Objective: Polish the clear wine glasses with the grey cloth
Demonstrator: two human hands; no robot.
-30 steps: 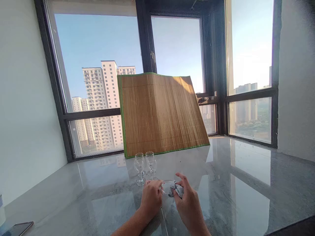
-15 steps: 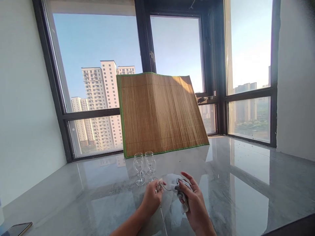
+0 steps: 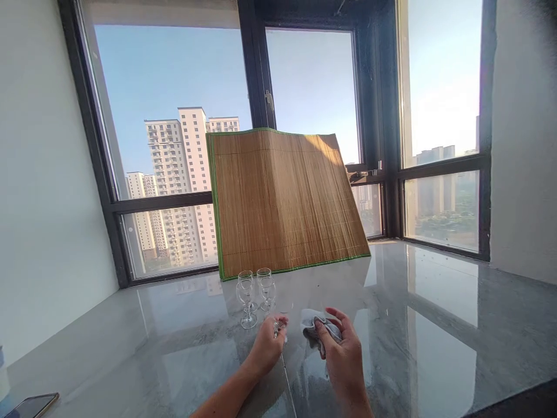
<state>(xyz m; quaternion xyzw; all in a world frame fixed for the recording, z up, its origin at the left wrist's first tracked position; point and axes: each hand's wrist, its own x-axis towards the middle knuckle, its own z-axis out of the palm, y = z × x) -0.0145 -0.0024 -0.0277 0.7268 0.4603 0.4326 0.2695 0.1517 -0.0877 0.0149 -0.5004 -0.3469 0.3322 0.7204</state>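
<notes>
The left hand (image 3: 268, 343) is closed around the stem of a small clear glass (image 3: 282, 313), with the fingers pinching it low, so the bowl stands free above the hand. The glass is upright and looks very close to the marble table (image 3: 435, 325) (whether its foot touches the surface I cannot tell, because the hand covers it). At 3 o'clock from it, just beside, the right hand (image 3: 342, 351) has its fingers curled around a grey cloth (image 3: 319, 331), which is bunched up in the grip. The cloth is apart from the glass at this moment.

At 11 o'clock from the left hand, near it, two more stemmed glasses (image 3: 255, 293) stand upright, close together. Behind them a bamboo mat (image 3: 287, 197) leans on the window (image 3: 174, 116), probably to keep off the sun. A phone (image 3: 28, 404) lies far away at 9 o'clock, on the table edge.
</notes>
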